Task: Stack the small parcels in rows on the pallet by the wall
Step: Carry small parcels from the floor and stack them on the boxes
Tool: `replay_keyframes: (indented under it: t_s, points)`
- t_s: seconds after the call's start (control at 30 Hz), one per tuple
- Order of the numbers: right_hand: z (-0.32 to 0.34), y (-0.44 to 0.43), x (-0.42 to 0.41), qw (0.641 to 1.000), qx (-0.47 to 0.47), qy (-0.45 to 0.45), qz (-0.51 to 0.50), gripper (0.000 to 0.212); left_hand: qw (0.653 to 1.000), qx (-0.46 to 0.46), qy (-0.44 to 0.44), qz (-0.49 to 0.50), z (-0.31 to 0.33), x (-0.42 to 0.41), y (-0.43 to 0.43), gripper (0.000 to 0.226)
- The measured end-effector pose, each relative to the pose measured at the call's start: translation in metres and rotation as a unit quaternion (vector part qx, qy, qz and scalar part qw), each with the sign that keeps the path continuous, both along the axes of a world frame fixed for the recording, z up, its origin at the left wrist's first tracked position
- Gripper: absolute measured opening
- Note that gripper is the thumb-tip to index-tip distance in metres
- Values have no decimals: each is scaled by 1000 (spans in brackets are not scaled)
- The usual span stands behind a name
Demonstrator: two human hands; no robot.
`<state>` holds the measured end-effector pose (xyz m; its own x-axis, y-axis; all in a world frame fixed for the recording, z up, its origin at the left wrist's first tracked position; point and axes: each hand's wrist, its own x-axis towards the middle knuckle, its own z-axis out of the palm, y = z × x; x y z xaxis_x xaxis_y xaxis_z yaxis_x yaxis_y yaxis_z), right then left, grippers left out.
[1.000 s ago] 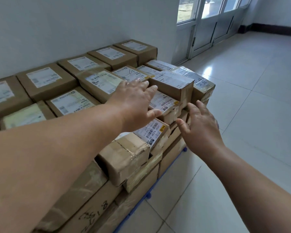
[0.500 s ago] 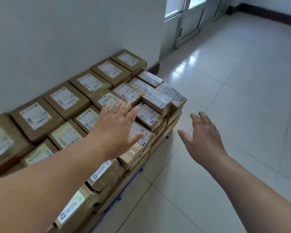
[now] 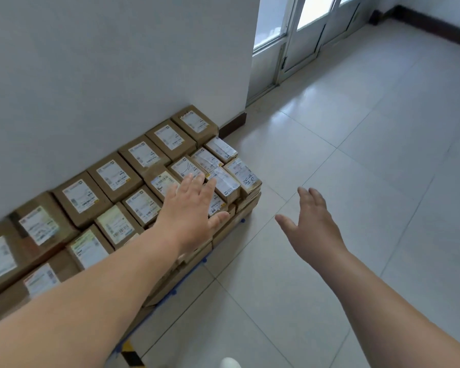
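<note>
Head view. Small parcels (image 3: pixel 112 179) in label-up rows on the blue-edged pallet (image 3: pixel 173 291), hard against the wall (image 3: pixel 117 62) at left. Left hand (image 3: pixel 189 208) above the near right corner of the stack, fingers straight and slightly spread, holding nothing; contact with the top parcels not discernible. Right hand (image 3: pixel 314 224) off the stack, over the tiled floor (image 3: pixel 356 155), fingers apart, empty. Compared with a second ago: both hands drawn back from the corner parcels, viewpoint higher and farther away. Probable meaning: latest parcel settled, placement finished, next parcel to be fetched.
</note>
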<state>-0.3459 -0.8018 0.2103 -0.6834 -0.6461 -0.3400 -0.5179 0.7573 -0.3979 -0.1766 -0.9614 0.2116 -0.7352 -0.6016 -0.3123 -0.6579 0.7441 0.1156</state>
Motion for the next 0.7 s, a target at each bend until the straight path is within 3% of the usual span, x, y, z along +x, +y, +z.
replay_keyframes:
  t_s: [0.33,0.7]
  points:
    - [-50,-109,-94,998,34,-59,-14,68,998,37,-12,53,-54,-92,-102,79]
    - [-207,-220,-194,983,125,-134,-20,55,991,75,-99,54,-189,-206,-190,85]
